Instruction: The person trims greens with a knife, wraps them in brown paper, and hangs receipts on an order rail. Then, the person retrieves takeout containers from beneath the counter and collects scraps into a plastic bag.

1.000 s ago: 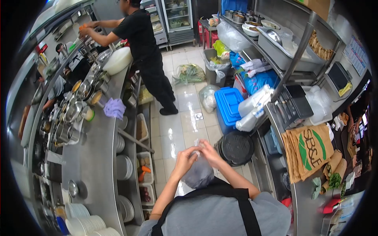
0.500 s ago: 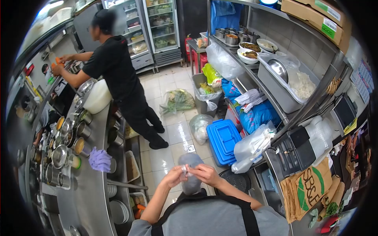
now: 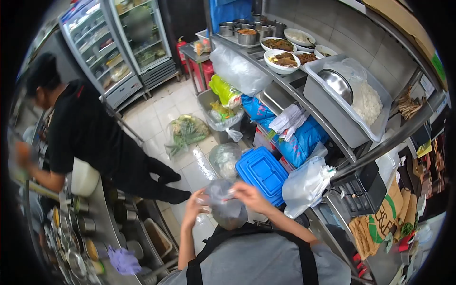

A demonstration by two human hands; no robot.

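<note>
A thin, clear plastic bag (image 3: 222,194) is stretched out in front of my chest, its mouth spread between my two hands. My left hand (image 3: 196,205) grips its left edge with bent fingers. On the opposite edge, my right hand (image 3: 250,195) pinches the plastic between thumb and fingers. The lower part of the bag hangs down toward my apron, and its contents, if any, cannot be made out. Just beyond my right hand stands a blue lidded bin (image 3: 262,173) on the floor.
A grey tub of rice with a metal bowl (image 3: 335,85) stands on the right shelf beside bowls of cooked food (image 3: 282,61). A co-worker in black (image 3: 95,128) stands at the left counter. Bagged greens (image 3: 186,133) lie on the tiled floor, near a lined waste bin (image 3: 221,114).
My hands have moved apart, and the bag's gathered top is now spread wide. My view has swung to the right, bringing the rice tub closer. The co-worker's arm has lowered.
</note>
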